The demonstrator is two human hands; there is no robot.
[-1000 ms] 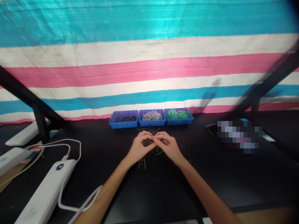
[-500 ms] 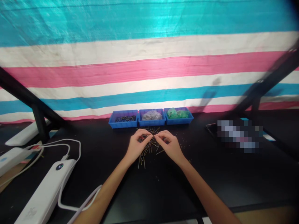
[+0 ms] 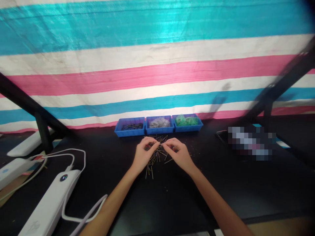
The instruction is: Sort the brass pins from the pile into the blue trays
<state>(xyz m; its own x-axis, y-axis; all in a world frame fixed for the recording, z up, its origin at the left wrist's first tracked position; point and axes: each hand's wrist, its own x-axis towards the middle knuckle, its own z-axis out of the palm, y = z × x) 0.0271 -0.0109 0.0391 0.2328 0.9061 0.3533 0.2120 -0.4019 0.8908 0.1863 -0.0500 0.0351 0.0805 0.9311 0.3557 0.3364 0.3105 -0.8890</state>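
The left grip (image 3: 144, 152) and right grip (image 3: 181, 153) meet to pinch a tiny piece (image 3: 160, 144), seemingly for fine control, over thin rods (image 3: 155, 157) heaped handily at six o'clock from the middle blue tray (image 3: 159, 131).

The thin rods (image 3: 155, 158) look like metal, with a dull brassy and grey sheen. The trays (image 3: 159, 130) appear to be smooth, faintly glossy plastic; the clear bags (image 3: 159, 123) and green bags (image 3: 188, 121) look like crinkled, shiny film. The worktop (image 3: 182, 200) is smooth and satiny, the power bank (image 3: 52, 201) sleek plastic, and the striped sheet (image 3: 157, 73) glossy, wrinkled plastic.
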